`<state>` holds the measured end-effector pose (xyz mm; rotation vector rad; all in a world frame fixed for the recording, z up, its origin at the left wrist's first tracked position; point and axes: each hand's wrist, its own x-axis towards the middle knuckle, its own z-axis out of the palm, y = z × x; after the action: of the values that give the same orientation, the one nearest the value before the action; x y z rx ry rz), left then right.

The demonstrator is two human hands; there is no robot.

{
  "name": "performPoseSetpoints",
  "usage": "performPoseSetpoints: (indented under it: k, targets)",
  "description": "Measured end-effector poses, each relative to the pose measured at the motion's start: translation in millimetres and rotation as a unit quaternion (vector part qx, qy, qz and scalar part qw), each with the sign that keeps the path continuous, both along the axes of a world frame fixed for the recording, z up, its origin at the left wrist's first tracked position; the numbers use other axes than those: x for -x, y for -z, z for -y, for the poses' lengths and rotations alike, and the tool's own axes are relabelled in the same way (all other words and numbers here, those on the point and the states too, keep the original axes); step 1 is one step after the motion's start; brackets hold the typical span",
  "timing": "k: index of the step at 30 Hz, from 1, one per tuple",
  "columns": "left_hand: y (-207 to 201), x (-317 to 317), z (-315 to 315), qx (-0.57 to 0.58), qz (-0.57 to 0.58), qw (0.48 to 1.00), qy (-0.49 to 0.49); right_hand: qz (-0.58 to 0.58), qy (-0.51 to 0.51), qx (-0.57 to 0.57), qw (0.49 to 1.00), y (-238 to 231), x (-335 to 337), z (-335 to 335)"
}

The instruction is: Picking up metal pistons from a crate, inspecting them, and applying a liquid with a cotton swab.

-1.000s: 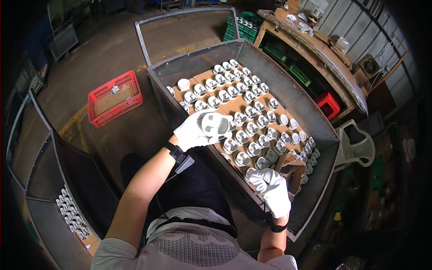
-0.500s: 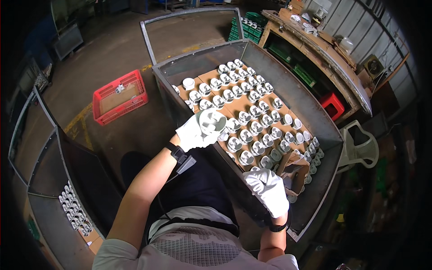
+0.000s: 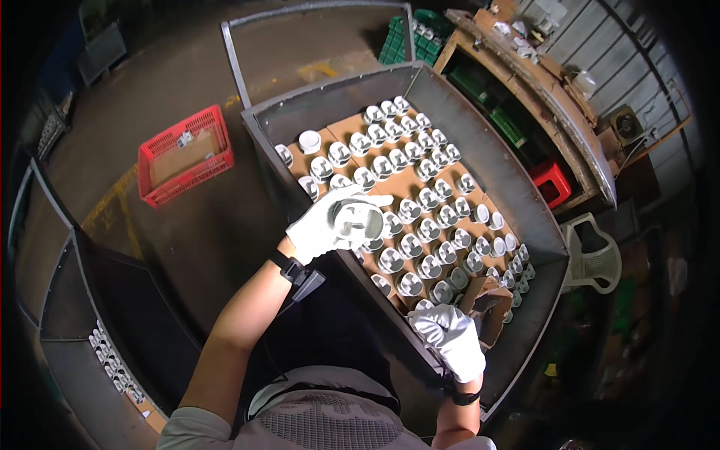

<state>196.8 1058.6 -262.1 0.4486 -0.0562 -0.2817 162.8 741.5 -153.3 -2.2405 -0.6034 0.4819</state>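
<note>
Near right, the right hand (image 3: 450, 339) is curled; whether anything is gripped cannot be told. Farther left, a metal cup (image 3: 358, 223) is grasped by the left hand (image 3: 319, 226), best held steady, clear of standing cups (image 3: 428, 229) in the bin (image 3: 491, 154).

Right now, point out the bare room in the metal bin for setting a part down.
Bare cardboard shows in a strip between the upper and lower groups of metal parts, and in a patch between the upper-left flat-topped part and the bin's far wall. It is crowded at the lower right, around the open cardboard box.
</note>
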Motion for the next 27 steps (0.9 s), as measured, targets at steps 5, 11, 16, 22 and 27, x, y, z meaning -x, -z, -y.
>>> performPoseSetpoints:
  k: [5,11,16,22,27]
  targets:
    - [6.4,-23.9,-21.6,-0.177,0.150,0.954,-0.189,-0.072,-0.022,-0.008,0.997,-0.7,-56.0,-28.6]
    - [-36.3,-58.3,-50.3,-0.222,0.129,0.951,-0.174,-0.077,-0.030,0.004,0.997,-41.9,-104.0,-69.6]
    - [-81.3,-106.7,-50.4,-0.255,0.145,0.951,-0.100,-0.016,-0.013,0.006,1.000,-108.0,-106.4,-65.5]
    - [-154.5,-150.1,-13.4,-0.178,0.214,0.959,-0.058,-0.032,0.183,-0.025,0.982,-201.7,-66.2,-38.9]
    - [-218.6,-175.3,43.5,-0.248,0.242,0.938,0.009,0.187,0.320,-0.088,0.924,-306.1,-35.8,2.0]
